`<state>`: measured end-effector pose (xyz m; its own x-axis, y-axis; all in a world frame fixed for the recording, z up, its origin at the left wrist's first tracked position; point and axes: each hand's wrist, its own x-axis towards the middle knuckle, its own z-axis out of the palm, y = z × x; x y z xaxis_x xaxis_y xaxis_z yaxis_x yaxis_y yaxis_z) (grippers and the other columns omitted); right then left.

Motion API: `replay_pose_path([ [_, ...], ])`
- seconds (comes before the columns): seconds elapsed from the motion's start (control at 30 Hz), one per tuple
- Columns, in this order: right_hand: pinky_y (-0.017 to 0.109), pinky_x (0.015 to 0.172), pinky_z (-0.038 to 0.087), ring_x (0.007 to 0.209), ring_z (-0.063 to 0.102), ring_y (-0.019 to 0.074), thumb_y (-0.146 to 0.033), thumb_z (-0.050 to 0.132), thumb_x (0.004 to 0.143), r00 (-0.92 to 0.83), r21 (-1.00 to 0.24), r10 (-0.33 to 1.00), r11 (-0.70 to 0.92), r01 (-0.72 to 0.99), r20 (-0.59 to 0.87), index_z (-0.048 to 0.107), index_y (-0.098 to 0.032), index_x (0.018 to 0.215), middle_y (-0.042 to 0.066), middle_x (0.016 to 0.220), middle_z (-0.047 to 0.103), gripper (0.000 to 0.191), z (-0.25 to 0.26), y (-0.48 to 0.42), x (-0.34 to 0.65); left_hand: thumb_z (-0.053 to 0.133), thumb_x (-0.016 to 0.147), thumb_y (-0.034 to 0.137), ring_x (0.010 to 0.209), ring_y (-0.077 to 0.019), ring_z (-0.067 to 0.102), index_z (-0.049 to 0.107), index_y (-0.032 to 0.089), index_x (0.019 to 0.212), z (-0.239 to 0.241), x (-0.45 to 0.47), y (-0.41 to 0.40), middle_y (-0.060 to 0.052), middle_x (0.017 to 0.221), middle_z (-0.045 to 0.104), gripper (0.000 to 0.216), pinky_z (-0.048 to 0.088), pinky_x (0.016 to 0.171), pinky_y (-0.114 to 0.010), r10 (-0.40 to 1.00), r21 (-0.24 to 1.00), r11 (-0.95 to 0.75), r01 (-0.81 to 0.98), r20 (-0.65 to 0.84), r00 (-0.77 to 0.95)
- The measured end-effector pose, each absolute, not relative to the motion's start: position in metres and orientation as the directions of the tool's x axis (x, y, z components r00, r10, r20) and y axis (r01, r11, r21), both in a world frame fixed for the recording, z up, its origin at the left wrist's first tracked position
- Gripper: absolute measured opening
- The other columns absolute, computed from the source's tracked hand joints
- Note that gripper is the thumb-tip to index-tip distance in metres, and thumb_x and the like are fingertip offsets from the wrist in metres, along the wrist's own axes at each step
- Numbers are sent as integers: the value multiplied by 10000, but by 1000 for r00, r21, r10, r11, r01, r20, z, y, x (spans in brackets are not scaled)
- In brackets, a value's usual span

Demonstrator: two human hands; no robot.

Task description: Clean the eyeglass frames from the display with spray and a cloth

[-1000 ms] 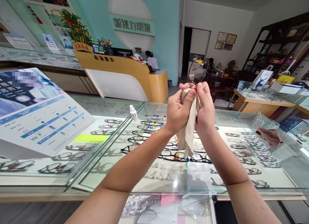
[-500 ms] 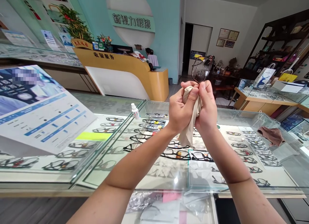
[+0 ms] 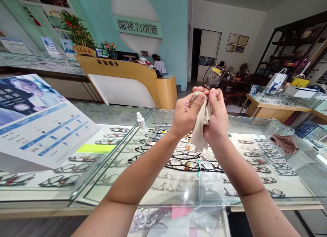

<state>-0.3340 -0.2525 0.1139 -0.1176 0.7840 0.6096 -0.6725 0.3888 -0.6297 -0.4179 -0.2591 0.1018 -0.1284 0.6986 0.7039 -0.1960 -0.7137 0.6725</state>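
Both my hands are raised close together above a glass display counter. Dark-framed eyeglasses (image 3: 206,80) with a yellow sticker on the lens stick up from between my fingers. My right hand (image 3: 216,116) is closed, thumb and fingers pinching the frame at its lower edge. A crumpled beige cleaning cloth (image 3: 199,134) is bunched in my left hand (image 3: 186,115), thumb pressed on it, and its loose end hangs between my wrists. The cloth and fingers hide the part of the glasses where the hands meet.
Several rows of eyeglasses (image 3: 182,164) lie inside the glass display case (image 3: 163,196) below my arms. A small white bottle (image 3: 141,121) stands on its top. To the left is a folded calendar card (image 3: 51,128); at right, a brown cloth (image 3: 284,143). Behind stands a wooden reception desk (image 3: 122,71).
The eyeglasses have turned in my fingers, and a lens with the yellow sticker now faces me more. My hands have shifted slightly left, still gripping the cloth and frame.
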Motion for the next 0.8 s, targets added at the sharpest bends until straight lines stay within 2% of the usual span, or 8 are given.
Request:
replay_pose_path([
  [0.1, 337, 989, 605, 1174, 703, 202, -489, 754, 971, -122, -650, 803, 372, -662, 584, 528, -254, 890, 13, 1090, 740, 336, 115, -252, -332, 712, 927, 684, 787, -185, 699, 767, 171, 1057, 104, -421, -259, -33, 798, 709, 532, 537, 691, -291, 748, 717, -659, -227, 656, -99],
  [0.27, 319, 937, 609, 1089, 718, 194, -492, 775, 959, -169, -691, 814, 339, -639, 556, 538, -244, 881, 9, 1061, 735, 352, 123, -240, -312, 788, 888, 646, 710, -143, 657, 744, 180, 1174, 109, -436, -258, 0, 779, 678, 549, 534, 669, -258, 778, 810, -528, -255, 582, 237],
  [0.33, 329, 933, 609, 1100, 711, 203, -519, 773, 956, -181, -703, 809, 347, -621, 559, 530, -244, 875, 21, 1079, 732, 376, 126, -234, -306, 776, 900, 642, 720, -155, 677, 748, 177, 1160, 111, -442, -257, -20, 807, 703, 533, 550, 664, -266, 786, 833, -497, -243, 551, 282],
  [0.43, 330, 907, 601, 1124, 688, 216, -581, 766, 950, -189, -741, 803, 393, -544, 565, 503, -245, 854, 44, 1120, 724, 437, 132, -231, -297, 736, 921, 665, 819, -203, 739, 761, 165, 1119, 113, -453, -254, -66, 861, 751, 539, 606, 755, -321, 798, 819, -514, -255, 565, 208],
  [0.53, 303, 871, 569, 1049, 663, 205, -603, 822, 894, -308, -794, 757, 430, -430, 577, 516, -241, 825, 41, 1060, 699, 479, 137, -231, -286, 728, 927, 664, 898, -227, 766, 765, 161, 1109, 117, -462, -254, -85, 881, 775, 536, 627, 808, -344, 792, 789, -558, -258, 599, 119],
  [0.67, 271, 822, 489, 854, 552, 160, -619, 873, 840, -517, -828, 648, 473, -302, 559, 585, -225, 806, 1, 871, 598, 489, 139, -234, -278, 709, 937, 675, 883, -235, 774, 766, 181, 1069, 120, -469, -259, -68, 826, 767, 514, 632, 741, -318, 779, 766, -601, -228, 625, 49],
  [0.8, 270, 741, 422, 767, 451, 145, -648, 853, 856, -608, -842, 600, 478, -250, 521, 584, -210, 782, -12, 804, 527, 520, 137, -234, -279, 712, 929, 680, 805, -239, 756, 756, 201, 1007, 119, -470, -263, -56, 744, 719, 488, 616, 672, -319, 769, 761, -626, -172, 639, 30],
])
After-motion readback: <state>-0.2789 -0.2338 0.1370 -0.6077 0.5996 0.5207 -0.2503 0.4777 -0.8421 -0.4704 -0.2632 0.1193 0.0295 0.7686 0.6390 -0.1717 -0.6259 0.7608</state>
